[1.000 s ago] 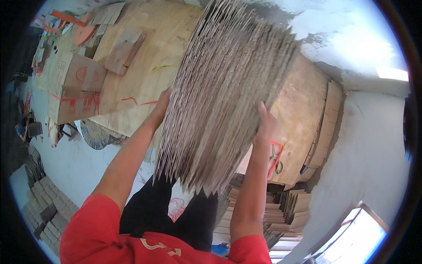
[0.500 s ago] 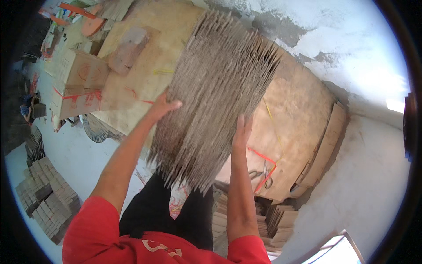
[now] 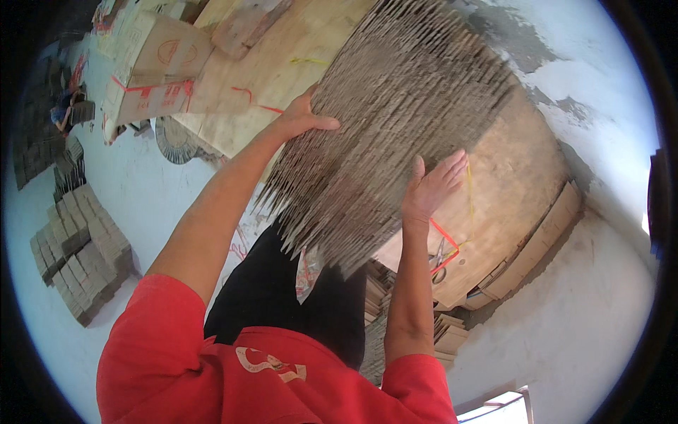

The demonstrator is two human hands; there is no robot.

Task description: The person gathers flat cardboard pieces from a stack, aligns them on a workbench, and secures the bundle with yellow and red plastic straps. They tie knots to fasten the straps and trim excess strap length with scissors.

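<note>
Cardboard stack (image 3: 395, 120) between two hands (image 3: 300, 121) (image 3: 432, 188)

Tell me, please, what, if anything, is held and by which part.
The left hand holds the cardboard stack by its left side; the open right hand is opposite.

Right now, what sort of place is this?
Probably a small workshop that handles cardboard: there's a thick pack of thin grey-brown sheets at a wooden worktable, scissors lying on it, and similar-looking bundles piled on the floor.
</note>
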